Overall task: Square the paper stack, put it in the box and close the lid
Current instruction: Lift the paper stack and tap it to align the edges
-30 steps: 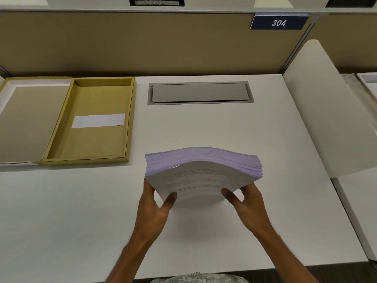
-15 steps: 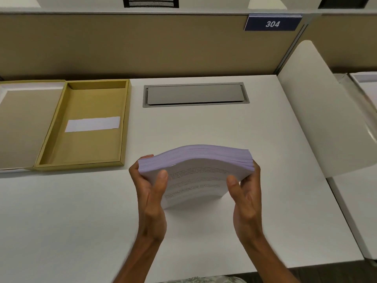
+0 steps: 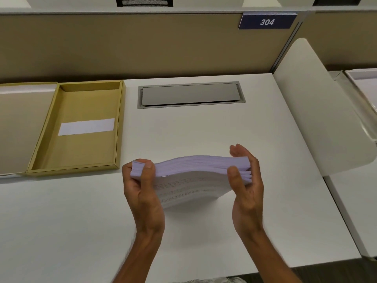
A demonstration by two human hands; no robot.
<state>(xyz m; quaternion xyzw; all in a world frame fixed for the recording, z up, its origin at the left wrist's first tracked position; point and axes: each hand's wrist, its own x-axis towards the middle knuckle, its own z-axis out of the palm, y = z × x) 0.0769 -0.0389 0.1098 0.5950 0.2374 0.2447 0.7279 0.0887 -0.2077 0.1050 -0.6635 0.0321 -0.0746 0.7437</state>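
A thick stack of white printed paper (image 3: 191,176) stands on its long edge on the white desk (image 3: 204,127), tilted toward me, its top edge wavy. My left hand (image 3: 142,186) grips its left end, thumb across the front sheet. My right hand (image 3: 246,180) clasps the right end, thumb on the front and fingers behind. The open tan box (image 3: 49,137) lies at the left of the desk with a white label on its floor. Its lid (image 3: 18,127) lies flat, opened out to the box's left.
A grey cable hatch (image 3: 190,94) is set into the desk behind the stack. A tan partition (image 3: 142,43) with a "304" sign runs along the back. A white curved divider (image 3: 318,111) stands at the right edge, with another desk beyond it.
Both hands slid from under the stack's lower edge up to its two ends. The stack was raised onto its edge and pressed in from the sides, and its top edge is tighter.
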